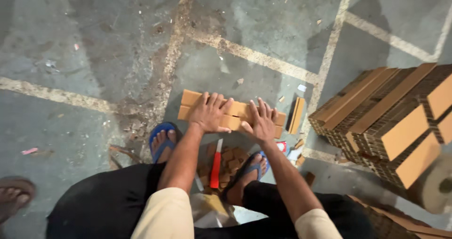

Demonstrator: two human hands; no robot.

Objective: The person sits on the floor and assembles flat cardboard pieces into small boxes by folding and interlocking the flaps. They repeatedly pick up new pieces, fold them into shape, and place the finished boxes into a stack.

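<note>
Head view: I see my left hand and right hand flat, fingers spread, gripping nothing, pressing the cardboard strips on the floor. The red-handled utility knife, behind my fingers, could cut me if I reach back blindly.

Two hands, two blue sandals, one red-handled knife, perhaps two cardboard strips.

Grey concrete floor, worn pale painted lines crossing, scattered debris; dim light, hard shadows right side.
</note>
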